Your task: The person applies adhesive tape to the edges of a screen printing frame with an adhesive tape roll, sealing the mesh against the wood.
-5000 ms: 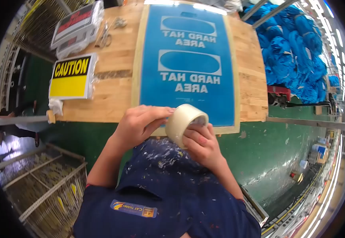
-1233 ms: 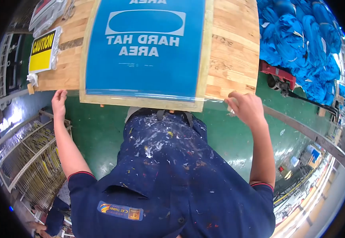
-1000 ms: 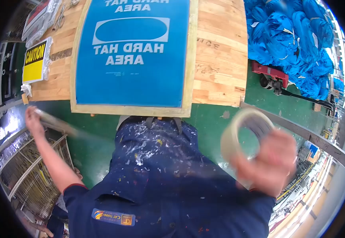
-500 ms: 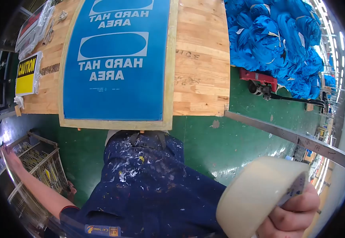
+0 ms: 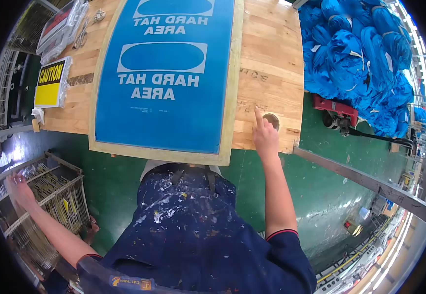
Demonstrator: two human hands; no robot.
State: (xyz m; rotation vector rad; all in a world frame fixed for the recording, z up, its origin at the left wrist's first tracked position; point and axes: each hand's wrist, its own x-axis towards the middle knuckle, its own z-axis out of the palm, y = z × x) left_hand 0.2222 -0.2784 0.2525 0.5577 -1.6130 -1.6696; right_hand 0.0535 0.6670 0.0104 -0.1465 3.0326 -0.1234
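Observation:
My right hand [image 5: 266, 137] is at the near right part of the wooden table [image 5: 267, 54], index finger stretched forward. Its other fingers curl at the edge of a roll of tape [image 5: 277, 117], whose round opening faces up. To the left of that hand lies a wood-framed screen printing screen [image 5: 174, 122], blue with pale mirrored lettering reading HARD HAT AREA. Out to the far left, my left hand [image 5: 19, 188] hovers over a rack [image 5: 59, 196], fingers apart and nothing visible in them.
A yellow and black CAUTION sign [image 5: 51, 83] in clear wrap lies at the table's left edge, with scissors [image 5: 81, 36] beyond it. Bundled blue material [image 5: 355, 59] is piled at right above a red pallet jack [image 5: 335, 110]. A metal bar [image 5: 360, 179] juts from the table's right corner.
My right hand has gone from close before the camera, holding the tape roll, forward to the tabletop with it. The view has shifted slightly; my left hand stays out over the rack.

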